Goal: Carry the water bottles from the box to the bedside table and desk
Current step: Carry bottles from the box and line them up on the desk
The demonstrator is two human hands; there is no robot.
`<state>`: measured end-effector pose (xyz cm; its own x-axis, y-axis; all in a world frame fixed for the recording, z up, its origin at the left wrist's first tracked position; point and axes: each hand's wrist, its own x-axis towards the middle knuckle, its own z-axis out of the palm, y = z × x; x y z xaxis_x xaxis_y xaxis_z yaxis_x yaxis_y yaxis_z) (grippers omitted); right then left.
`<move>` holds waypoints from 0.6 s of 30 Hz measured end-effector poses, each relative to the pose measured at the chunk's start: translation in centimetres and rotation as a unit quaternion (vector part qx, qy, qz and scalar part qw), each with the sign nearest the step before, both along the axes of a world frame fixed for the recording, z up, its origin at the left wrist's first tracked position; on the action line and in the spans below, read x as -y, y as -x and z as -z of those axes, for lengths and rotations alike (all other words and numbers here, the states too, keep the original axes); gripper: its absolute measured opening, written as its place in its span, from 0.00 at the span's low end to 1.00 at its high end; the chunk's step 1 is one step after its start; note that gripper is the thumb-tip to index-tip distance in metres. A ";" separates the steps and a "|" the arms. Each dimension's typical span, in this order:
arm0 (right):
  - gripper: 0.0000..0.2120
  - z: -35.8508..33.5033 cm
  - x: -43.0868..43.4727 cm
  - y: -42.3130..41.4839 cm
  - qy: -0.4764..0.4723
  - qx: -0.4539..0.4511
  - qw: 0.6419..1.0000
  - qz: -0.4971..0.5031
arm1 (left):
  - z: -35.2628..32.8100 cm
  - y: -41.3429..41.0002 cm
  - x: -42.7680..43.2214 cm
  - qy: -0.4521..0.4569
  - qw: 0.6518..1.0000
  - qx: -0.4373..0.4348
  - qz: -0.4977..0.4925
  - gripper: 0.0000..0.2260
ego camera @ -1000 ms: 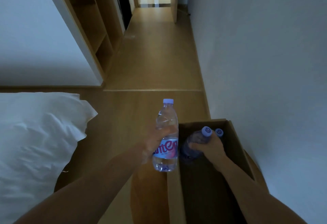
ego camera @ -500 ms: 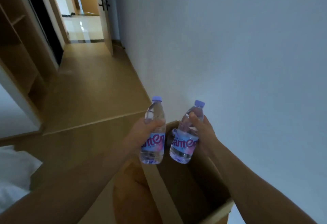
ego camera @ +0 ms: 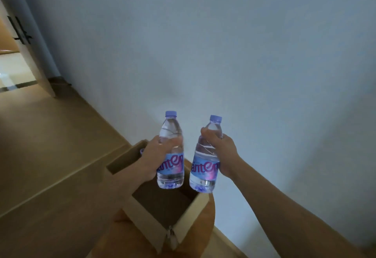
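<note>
I hold two clear water bottles with lilac caps and blue-pink labels, both upright above the open cardboard box (ego camera: 189,213). My left hand (ego camera: 156,153) grips the left bottle (ego camera: 171,168) around its middle. My right hand (ego camera: 221,151) grips the right bottle (ego camera: 205,168) near its shoulder. The two bottles are side by side, a small gap apart. At the box's far left corner a lilac cap of another bottle (ego camera: 141,151) peeks out beside my left wrist. The box's inside is dark and mostly hidden.
The box rests on a round wooden stool (ego camera: 207,233) close to a white wall (ego camera: 223,54). Wooden floor (ego camera: 50,145) stretches left toward an open door (ego camera: 26,39) with a black handle and a lit hallway beyond.
My right hand lifted a second bottle out of the box and raised it beside the left one. My view swung right, so the bed and shelves left the frame.
</note>
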<state>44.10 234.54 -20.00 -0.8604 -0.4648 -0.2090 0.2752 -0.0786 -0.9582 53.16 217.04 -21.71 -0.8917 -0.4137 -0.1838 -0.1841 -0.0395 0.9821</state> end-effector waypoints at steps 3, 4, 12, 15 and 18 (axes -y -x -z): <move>0.13 -0.5 -4.9 -1.4 0.007 -0.006 0.999 0.052 | -0.5 1.2 -4.2 0.020 0.999 0.002 0.051 0.19; 0.14 -0.9 -6.5 -2.0 0.008 -0.009 0.997 0.074 | -0.6 1.6 -5.6 0.030 0.997 0.000 0.073 0.19; 0.13 -2.8 -17.4 -8.4 0.021 -0.015 0.956 0.293 | -2.4 2.7 -16.4 0.096 0.956 -0.028 0.275 0.13; 0.13 -2.3 -21.6 -12.1 -0.010 -0.008 0.930 0.366 | -2.1 1.9 -20.3 0.085 0.932 -0.028 0.351 0.14; 0.15 -1.9 -26.4 -16.6 0.016 0.012 0.901 0.432 | -1.6 0.1 -24.7 0.061 0.909 -0.010 0.412 0.22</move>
<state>60.71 260.96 -18.08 -0.8991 0.3714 -0.2317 0.1189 -0.3021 -0.9458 53.02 241.73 -20.11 -0.9104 0.3807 -0.1619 -0.0836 0.2140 0.9732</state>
